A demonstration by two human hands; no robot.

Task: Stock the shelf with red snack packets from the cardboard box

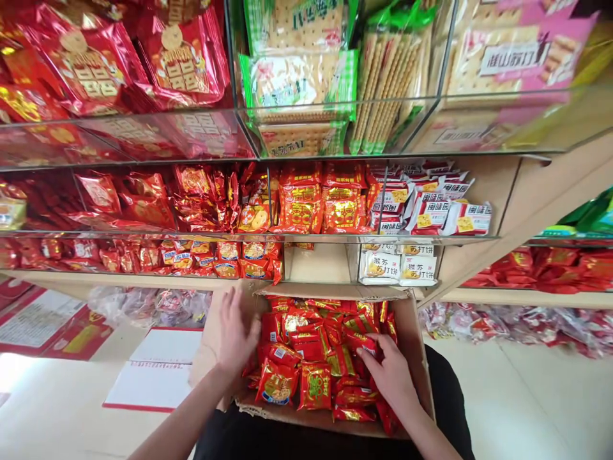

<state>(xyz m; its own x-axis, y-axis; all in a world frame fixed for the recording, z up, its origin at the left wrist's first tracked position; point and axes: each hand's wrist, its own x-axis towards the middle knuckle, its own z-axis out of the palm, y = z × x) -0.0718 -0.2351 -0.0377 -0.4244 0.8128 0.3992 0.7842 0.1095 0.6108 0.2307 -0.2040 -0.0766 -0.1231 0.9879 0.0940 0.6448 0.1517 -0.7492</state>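
An open cardboard box sits in front of me, filled with small red-and-gold snack packets. My left hand rests on the box's left edge, fingers stretched out and thumb spread toward the inside. Nothing shows in its grasp. On the right side of the box, my right hand is closed, with thumb and fingers on a red snack packet at the top of the pile. Its other fingers are partly hidden among the packets.
Shelves with clear front panels hold biscuit packs, red packets and white cracker packets. Bare wood shows in a lower compartment. Bagged goods lie under the shelf; a red-edged white sheet lies on the floor.
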